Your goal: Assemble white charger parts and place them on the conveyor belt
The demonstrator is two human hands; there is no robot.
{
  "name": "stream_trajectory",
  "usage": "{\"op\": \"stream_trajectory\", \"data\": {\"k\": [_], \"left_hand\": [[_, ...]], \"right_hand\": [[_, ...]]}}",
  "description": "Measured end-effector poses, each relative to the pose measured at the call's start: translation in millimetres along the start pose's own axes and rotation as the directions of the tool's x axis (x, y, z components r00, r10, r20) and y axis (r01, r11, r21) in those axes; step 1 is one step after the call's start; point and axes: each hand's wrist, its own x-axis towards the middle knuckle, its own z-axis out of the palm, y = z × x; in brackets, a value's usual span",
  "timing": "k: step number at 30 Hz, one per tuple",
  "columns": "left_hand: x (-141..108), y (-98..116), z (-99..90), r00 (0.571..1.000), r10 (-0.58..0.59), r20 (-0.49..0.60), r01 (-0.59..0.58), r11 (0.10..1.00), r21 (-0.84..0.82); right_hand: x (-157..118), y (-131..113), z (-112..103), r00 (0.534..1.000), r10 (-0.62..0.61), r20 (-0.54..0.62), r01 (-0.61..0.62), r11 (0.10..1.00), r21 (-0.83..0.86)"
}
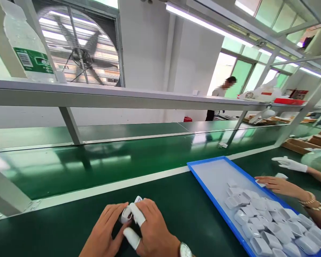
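Near the bottom centre, both hands meet around a small white plastic piece [126,214] above the dark green tabletop [69,228]. My left hand [107,228] grips its left side between thumb and fingers. My right hand [152,228], with white covers on its thumb and a finger and a watch at the wrist, holds it from the right. The fingers hide much of the piece. To the right lies a blue-rimmed tray [211,196] with several white plastic housings [259,223] piled in its nearer part.
At the right, a co-worker's bare hand [286,187] and white-gloved hand [290,164] are beside the tray. A shelf beam [139,100] with a bottle [33,46] crosses above the green conveyor [149,153]. Cardboard boxes [296,145] stand far right.
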Motion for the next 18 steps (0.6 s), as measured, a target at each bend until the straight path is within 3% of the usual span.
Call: {"op": "stream_trajectory", "data": {"k": [3,6,9,11,14,18], "left_hand": [[44,-21,-2.9,0.984,-0.178,0.022,0.178,0.984,0.024],[85,-72,-2.2,0.883,-0.468,0.019,0.463,0.879,0.114],[109,-123,-1.0,0.800,-0.597,-0.053,0.595,0.780,0.194],[114,-145,-0.3,0.752,-0.654,-0.081,0.652,0.723,0.228],[111,-160,-1.4,0.710,-0.698,-0.092,0.695,0.675,0.247],[100,-150,-11.3,0.703,-0.689,-0.175,0.709,0.662,0.242]], "right_hand": [[2,3,-13,1.000,0.009,-0.014,-0.010,1.000,-0.024],[-4,9,-10,0.999,-0.042,-0.031,0.039,0.997,-0.071],[-11,14,1,0.992,-0.102,-0.071,0.098,0.993,-0.059],[-12,17,6,0.985,-0.124,-0.118,0.120,0.992,-0.044],[-12,19,9,0.979,-0.133,-0.157,0.125,0.990,-0.058],[-13,21,9,0.978,-0.128,-0.166,0.122,0.992,-0.046]]}}
